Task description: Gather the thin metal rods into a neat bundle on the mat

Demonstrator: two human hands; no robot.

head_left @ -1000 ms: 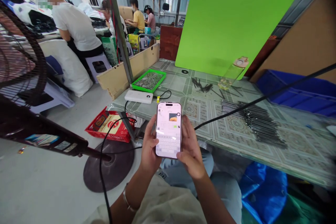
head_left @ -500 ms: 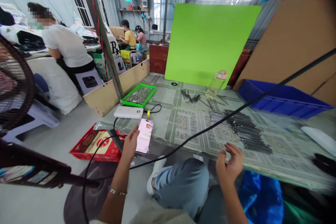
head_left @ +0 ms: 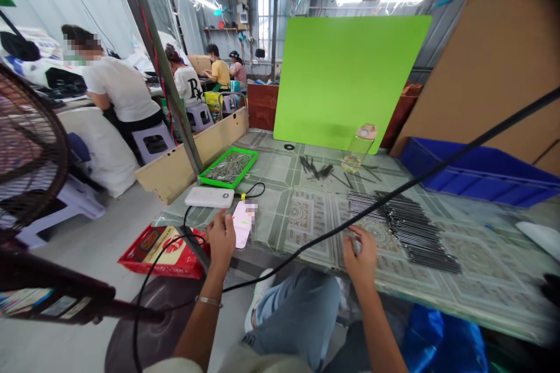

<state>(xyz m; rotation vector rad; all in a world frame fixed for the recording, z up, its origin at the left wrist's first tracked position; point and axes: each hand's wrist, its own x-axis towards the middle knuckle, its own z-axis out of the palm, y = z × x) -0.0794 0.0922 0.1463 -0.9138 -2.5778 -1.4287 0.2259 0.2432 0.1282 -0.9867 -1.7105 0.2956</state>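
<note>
My left hand (head_left: 221,240) holds a pink phone (head_left: 242,224) by its edge, laying it on the patterned table (head_left: 306,215) beside a white power bank (head_left: 209,197). My right hand (head_left: 361,256) rests on the table's near edge with fingers curled down, nothing visible in it. Just right of that hand lies a long pile of thin dark metal rods (head_left: 406,224). A black cable (head_left: 394,192) crosses in front of the table.
A green tray of small metal parts (head_left: 227,166), loose dark pieces (head_left: 317,168), a clear jar (head_left: 359,148), a green board (head_left: 345,78) and a blue crate (head_left: 476,172) are on the table. A fan (head_left: 30,151), a red basket (head_left: 161,245) and seated people are at left.
Both hands held the phone up a second ago. The right hand let go and dropped to the table edge; the left hand carried the phone down onto the table near the power bank.
</note>
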